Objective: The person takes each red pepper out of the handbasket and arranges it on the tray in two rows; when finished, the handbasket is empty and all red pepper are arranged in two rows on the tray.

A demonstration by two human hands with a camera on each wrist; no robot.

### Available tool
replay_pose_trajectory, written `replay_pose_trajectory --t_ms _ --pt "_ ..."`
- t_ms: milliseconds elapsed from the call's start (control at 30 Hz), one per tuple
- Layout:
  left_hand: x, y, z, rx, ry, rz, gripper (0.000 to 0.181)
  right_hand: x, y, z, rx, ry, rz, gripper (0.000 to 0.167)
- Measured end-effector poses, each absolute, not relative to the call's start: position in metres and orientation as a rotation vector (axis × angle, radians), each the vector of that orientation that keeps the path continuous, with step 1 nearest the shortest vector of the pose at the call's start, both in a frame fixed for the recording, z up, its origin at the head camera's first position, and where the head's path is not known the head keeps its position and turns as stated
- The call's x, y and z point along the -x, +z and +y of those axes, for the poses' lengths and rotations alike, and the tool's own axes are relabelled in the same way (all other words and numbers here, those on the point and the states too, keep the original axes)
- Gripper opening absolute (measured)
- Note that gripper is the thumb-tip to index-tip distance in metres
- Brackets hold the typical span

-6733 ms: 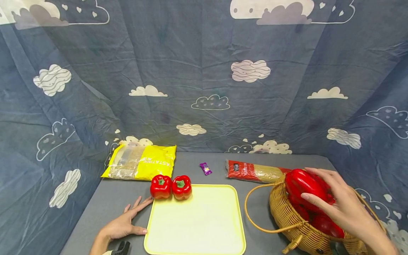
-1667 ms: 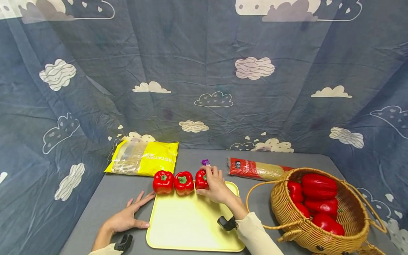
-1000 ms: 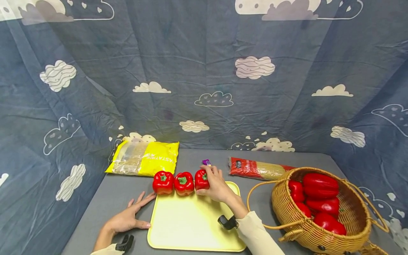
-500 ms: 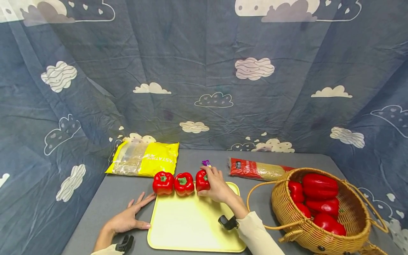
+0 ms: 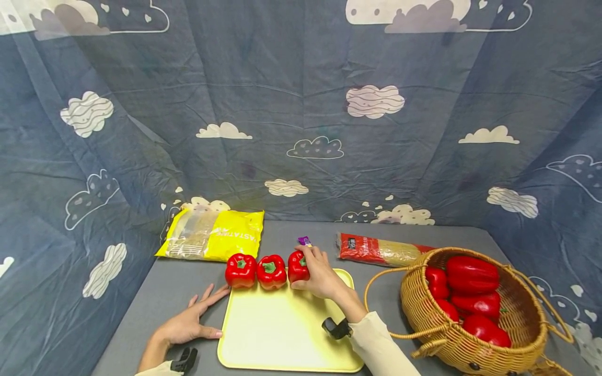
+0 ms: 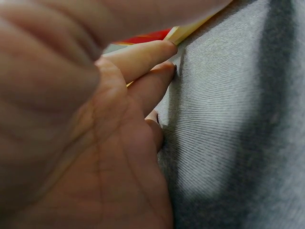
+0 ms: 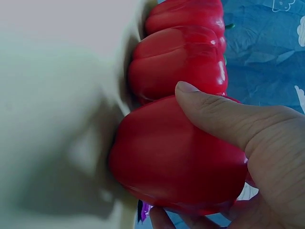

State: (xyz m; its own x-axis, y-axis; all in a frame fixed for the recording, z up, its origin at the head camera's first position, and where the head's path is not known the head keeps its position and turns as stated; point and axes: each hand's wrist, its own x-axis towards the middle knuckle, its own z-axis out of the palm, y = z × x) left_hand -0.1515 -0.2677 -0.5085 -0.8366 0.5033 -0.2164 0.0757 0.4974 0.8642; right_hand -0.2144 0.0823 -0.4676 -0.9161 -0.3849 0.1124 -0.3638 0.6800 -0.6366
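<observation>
My right hand grips a red bell pepper at the back edge of the yellow tray. In the right wrist view the thumb lies across this bell pepper, with the fingers partly hidden behind it. Two more red bell peppers, a middle one and a left one, stand side by side to its left, stems up. My left hand has its fingers spread beside the tray's left edge, the thumb touching the rim. In the left wrist view the left hand's fingertips rest on the grey cloth.
A wicker basket holding several red bell peppers stands at the right, its handle loop reaching toward the tray. Behind lie a yellow pasta bag, a small purple packet, partly hidden, and a red spaghetti pack.
Earlier my right hand was at the basket holding a bell pepper, and two stood on the tray. Now a third is at the tray's back edge in that hand. The last second shows hardly any movement.
</observation>
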Motion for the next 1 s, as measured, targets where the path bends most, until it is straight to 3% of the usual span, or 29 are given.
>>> replay_pose_trajectory --t_ms 1000 --pt "0.1514 -0.5064 -0.267 -0.451 1.287 2.299 0.099 0.215 -0.4661 0.084 0.631 -1.043 2.843 0.09"
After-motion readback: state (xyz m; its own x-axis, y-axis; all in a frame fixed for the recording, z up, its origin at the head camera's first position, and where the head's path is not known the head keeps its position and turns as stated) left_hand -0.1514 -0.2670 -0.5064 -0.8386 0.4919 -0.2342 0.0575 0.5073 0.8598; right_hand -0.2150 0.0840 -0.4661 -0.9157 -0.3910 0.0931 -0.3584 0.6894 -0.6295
